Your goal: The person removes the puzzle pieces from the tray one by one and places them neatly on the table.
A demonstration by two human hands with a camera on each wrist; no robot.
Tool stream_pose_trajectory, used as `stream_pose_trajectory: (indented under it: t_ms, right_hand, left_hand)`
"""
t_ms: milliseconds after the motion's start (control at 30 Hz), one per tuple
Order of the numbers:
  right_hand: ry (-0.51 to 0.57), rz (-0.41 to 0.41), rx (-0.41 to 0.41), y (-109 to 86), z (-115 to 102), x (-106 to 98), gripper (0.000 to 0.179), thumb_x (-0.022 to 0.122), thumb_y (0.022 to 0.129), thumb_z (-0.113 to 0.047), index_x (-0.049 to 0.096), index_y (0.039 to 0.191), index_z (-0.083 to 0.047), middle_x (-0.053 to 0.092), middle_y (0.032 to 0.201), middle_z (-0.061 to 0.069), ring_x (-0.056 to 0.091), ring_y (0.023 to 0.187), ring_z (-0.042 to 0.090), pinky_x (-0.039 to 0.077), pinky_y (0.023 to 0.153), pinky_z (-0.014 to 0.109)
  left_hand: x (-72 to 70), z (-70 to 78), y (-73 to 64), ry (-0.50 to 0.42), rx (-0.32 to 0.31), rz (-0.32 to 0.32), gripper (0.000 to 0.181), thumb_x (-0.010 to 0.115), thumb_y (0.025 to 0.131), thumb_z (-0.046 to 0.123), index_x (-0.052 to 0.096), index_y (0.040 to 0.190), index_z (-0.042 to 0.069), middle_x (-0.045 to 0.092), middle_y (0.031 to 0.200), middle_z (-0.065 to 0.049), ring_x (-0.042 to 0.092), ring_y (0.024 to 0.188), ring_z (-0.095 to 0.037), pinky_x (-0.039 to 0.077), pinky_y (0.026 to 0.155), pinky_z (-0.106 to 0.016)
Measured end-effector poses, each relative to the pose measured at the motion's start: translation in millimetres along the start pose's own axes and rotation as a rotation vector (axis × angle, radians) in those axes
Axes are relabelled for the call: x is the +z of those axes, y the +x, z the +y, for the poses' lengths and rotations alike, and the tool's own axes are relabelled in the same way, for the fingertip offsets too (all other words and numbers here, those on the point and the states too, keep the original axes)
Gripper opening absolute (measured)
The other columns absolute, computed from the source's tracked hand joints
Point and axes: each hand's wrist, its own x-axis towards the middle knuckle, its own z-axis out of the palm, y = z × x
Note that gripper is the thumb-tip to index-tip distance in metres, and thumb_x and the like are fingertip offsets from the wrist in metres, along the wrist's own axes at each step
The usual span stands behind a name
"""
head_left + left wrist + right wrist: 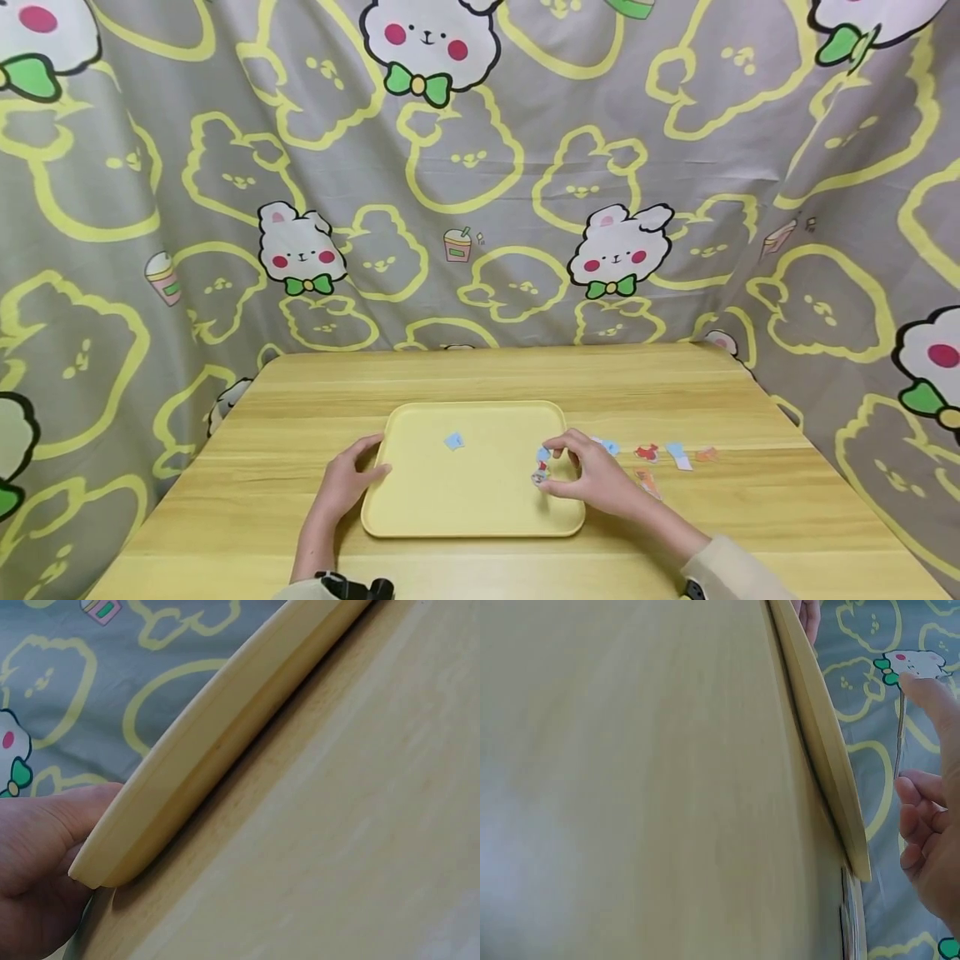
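Observation:
My left hand (348,477) grips the left side of a pale yellow tray (450,508), with the thumb over its rim. In the left wrist view, part of that hand (45,855) shows at the tray's corner. Above the tray's right part, my right hand (596,475) pinches a small flat printed piece (541,468) in blue, red and grey between thumb and finger. The right wrist view shows this piece (900,735) edge-on, as a thin strip held off the tray. A light blue flat piece (454,441) lies on the tray, left of its middle.
Right of the tray, several printed pieces lie on the wooden table (247,492): a red one (647,452), a blue and white one (678,456), an orange one (707,454), another orange one (647,482), and a blue one (609,447) partly behind my right hand. A patterned grey curtain (510,192) surrounds the table.

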Motion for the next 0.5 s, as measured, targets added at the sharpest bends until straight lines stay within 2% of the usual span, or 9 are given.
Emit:
stream_pose_trajectory:
  t_ms: [200,500]
  right_hand:
    - [-0.015,0.001,0.008,-8.9,9.6,-7.8,0.052,0.081,0.078,-0.039,0.065,0.117,-0.009,0.057,0.097,-0.003,0.042,0.072,0.01,0.036,0.055,0.017]
    - [-0.025,0.005,0.014,-23.1,20.7,-24.9,0.051,0.08,0.079,-0.037,0.065,0.117,-0.007,0.056,0.096,-0.003,0.042,0.071,0.01,0.034,0.053,0.017]
  left_hand:
    - [1.3,-0.4,1.6,-0.003,0.007,0.006,0.054,0.072,0.089,0.018,0.054,0.139,0.008,0.049,0.147,-0.023,0.038,0.14,-0.045,0.033,0.115,-0.059]
    - [0.0,-3.4,2.5,-0.003,-0.014,-0.019,0.055,0.071,0.09,0.018,0.052,0.141,0.01,0.046,0.149,-0.022,0.035,0.142,-0.044,0.031,0.117,-0.058]
